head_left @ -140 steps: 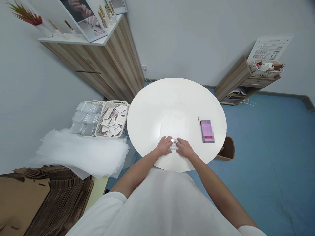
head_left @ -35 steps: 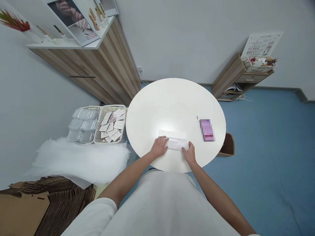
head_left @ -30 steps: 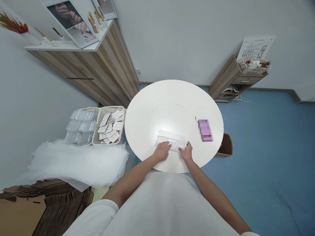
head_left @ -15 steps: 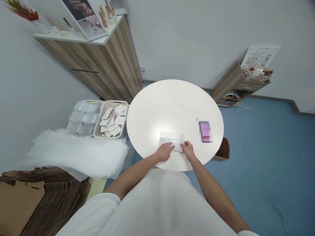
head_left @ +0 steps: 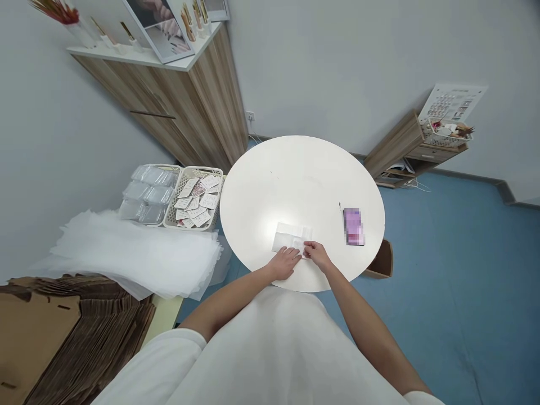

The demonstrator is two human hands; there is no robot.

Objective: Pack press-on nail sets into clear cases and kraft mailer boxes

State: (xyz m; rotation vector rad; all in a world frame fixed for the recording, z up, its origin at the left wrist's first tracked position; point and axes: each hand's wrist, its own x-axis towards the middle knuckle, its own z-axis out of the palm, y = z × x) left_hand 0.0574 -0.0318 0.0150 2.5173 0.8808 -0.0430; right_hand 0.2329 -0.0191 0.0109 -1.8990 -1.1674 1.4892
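A folded white foam sheet (head_left: 290,235) lies on the near part of the round white table (head_left: 295,185). My left hand (head_left: 286,262) rests flat on its near edge, fingers spread. My right hand (head_left: 317,255) pinches the sheet's right end between thumb and fingers, close beside the left hand. What the folds cover is hidden.
A small purple packet (head_left: 353,225) lies on the table's right side. Two white baskets (head_left: 174,194) of clear bags and cards stand left of the table, behind a stack of white foam sheets (head_left: 130,260). Flat cardboard (head_left: 63,332) is piled at lower left. A brown box (head_left: 382,260) sits on the blue floor.
The foam sheet has been folded shorter from its right end. My right hand moved left toward my left hand, which stayed pressing the sheet.
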